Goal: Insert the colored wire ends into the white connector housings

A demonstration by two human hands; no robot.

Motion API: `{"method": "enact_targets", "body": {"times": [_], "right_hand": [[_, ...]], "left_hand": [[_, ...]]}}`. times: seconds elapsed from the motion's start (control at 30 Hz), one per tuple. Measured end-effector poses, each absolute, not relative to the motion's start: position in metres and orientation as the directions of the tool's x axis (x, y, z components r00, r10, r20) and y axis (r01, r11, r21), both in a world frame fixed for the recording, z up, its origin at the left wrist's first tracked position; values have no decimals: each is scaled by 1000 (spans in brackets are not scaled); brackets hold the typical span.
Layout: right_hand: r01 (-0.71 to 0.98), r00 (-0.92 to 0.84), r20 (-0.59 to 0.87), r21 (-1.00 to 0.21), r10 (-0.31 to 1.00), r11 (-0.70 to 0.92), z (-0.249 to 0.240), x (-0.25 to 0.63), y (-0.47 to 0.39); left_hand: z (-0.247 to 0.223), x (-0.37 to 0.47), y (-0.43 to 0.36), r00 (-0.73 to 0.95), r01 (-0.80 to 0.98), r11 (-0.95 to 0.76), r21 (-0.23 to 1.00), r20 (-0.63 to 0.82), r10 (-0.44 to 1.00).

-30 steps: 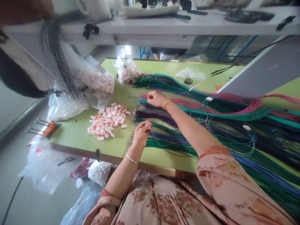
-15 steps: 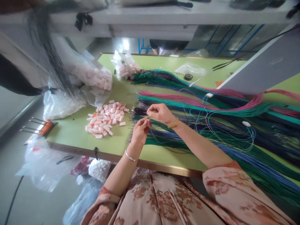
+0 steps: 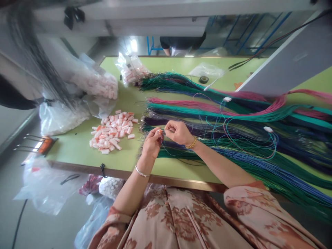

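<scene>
My left hand [image 3: 151,143] pinches a small white-and-orange plastic connector [image 3: 160,132] between thumb and fingertips. A thin wire [image 3: 166,151] loops down from that connector. Close beside it, my right hand [image 3: 179,132] is closed in a pinch on the end of a wire, held up to the connector; the fingers partly hide the tip. Beneath both hands lie bundles of dark, green and blue wires [image 3: 220,147]. Left of them is a loose pile of matching connectors [image 3: 114,131] on the green table [image 3: 77,147].
Pink and green wire bundles [image 3: 181,106] run rightward. Two white connectors with wires attached lie on them, one a white connector [image 3: 268,129]. Bags of connectors [image 3: 103,84] stand at the left, near an orange pronged holder [image 3: 45,145]. Black tape [image 3: 203,80] lies behind. A person [image 3: 181,45] is across the table.
My right hand has come down beside my left, bringing a wire end to the connector. The connector now shows between the left fingertips. The whole view has shifted slightly.
</scene>
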State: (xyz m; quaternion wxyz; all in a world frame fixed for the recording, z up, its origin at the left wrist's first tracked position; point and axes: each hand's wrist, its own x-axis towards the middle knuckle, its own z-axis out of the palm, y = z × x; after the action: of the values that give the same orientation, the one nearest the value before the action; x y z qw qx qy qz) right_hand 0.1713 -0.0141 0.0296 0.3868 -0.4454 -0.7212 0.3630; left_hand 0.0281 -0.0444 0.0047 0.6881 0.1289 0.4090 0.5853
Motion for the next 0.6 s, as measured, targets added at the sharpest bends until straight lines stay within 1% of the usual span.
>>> {"method": "enact_targets", "body": {"times": [0.2,0.47,0.6], "right_hand": [[435,-303,246,-823,921,364,27,172,-15],[553,-318,345,-689,883,468,30,168,-21],[578,-357,323,-661,876,479,25,165,-22]], "left_hand": [[5,28,-44,-29,-686,276,674,-404,914],[3,29,-43,-81,-677,238,696,-392,917],[-1,30,-45,-125,-634,219,742,-378,918]]}}
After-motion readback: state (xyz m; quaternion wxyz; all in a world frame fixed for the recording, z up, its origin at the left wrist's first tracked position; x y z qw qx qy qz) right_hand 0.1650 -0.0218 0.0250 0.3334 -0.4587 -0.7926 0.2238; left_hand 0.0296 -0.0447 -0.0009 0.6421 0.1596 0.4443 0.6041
